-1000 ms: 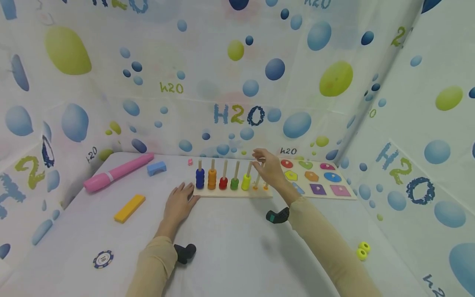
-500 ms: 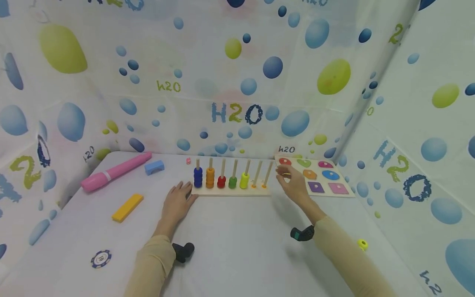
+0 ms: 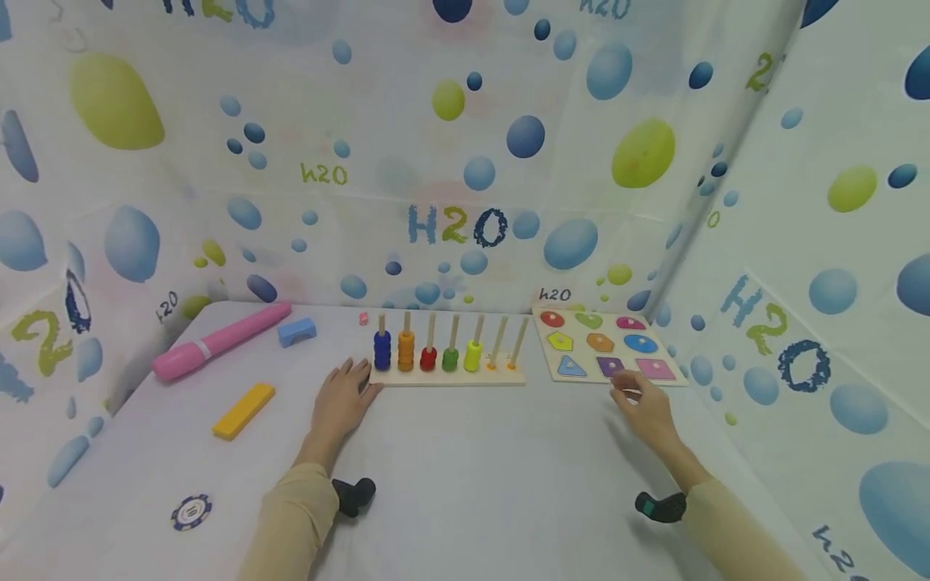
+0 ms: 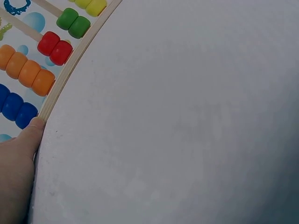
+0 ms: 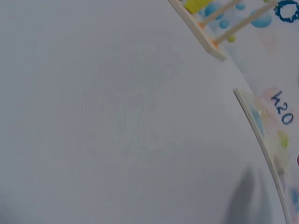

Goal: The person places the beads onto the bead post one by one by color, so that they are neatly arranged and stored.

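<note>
- Poker chip (image 3: 192, 512): lies flat on the table (image 3: 465, 484), well to the left of the left forearm and nearer the person than the left hand.
- Yellow block (image 3: 243, 410): lies flat, well left of the left hand.
- Pink marker (image 3: 221, 340) and blue block (image 3: 297, 331): beyond and left of the left hand, just beside each other.
- Left hand (image 3: 343, 401): rests palm down on the table, fingers straight and relaxed, grasping nothing. The wrist view shows a fingertip touching the left end of the bead rack's base.
- Bead rack (image 3: 446, 373): stands directly right of the left hand, well left of the right hand. From left, its rods carry blue, orange, red, green and yellow beads; the two rightmost rods carry only a small orange piece at the foot.
- Shape puzzle board (image 3: 606, 351): lies flat, just beyond the right hand.
- Right hand (image 3: 643, 405): held at the board's near edge, fingers loosely curled. Whether it grasps anything cannot be told; the right wrist view does not show it.
</note>
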`<state>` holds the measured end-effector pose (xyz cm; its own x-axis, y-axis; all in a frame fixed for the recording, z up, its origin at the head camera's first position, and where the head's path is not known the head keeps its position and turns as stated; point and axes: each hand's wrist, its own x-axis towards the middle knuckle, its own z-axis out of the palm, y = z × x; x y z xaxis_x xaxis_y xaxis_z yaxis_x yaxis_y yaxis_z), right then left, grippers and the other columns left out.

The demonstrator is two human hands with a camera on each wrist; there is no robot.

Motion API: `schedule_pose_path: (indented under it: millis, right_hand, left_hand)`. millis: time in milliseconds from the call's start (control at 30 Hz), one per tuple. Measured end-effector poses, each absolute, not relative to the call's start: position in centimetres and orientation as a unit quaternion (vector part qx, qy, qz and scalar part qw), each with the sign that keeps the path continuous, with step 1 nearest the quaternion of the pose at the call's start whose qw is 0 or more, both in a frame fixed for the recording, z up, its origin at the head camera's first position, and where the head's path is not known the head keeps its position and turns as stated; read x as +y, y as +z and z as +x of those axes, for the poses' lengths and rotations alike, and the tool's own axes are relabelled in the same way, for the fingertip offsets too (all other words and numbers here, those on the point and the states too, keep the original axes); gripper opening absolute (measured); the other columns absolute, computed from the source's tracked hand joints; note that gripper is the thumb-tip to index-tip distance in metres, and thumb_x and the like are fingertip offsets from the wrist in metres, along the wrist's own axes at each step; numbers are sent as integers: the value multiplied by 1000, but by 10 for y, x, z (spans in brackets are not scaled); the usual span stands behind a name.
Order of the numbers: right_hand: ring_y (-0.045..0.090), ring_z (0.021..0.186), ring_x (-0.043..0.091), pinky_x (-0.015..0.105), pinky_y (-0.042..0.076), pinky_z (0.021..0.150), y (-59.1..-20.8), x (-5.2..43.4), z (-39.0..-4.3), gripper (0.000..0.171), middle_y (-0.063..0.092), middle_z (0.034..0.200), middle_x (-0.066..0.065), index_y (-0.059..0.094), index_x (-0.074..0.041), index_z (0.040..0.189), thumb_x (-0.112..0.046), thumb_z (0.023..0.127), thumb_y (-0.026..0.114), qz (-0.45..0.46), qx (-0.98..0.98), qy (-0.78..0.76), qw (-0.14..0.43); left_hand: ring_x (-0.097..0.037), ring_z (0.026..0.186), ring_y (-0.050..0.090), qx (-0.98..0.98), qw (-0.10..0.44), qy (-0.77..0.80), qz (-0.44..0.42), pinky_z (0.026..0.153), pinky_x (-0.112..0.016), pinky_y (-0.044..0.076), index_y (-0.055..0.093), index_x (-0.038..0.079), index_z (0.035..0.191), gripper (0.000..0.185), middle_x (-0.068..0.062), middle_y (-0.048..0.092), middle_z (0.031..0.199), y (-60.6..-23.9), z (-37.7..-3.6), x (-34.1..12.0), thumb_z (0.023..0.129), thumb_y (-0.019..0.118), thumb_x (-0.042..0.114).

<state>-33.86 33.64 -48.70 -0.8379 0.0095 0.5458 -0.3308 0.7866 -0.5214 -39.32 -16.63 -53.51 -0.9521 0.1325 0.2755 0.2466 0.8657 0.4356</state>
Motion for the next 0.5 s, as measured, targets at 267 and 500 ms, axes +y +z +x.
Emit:
schedule_pose_path:
  millis: [267,500]
  right_hand:
    - [62,98,32,40,52,82,-502,394,-293,27,66,106,16,56,1,115,-9,90,63,26,-932,265,246]
    - [62,99,32,19,52,77,-508,420,-261,27,66,107,17,57,-3,115,-15,92,63,-29,-942,242,230]
  left_hand:
    - [-40,136,27,-958,119,-240,-101,114,-51,15,46,-2,137,57,-19,44,141,-537,-394,-166,96,54,37]
    - [-40,136,26,-958,118,-239,-103,114,-51,14,46,-2,137,58,-19,44,141,-538,-396,-167,96,53,38]
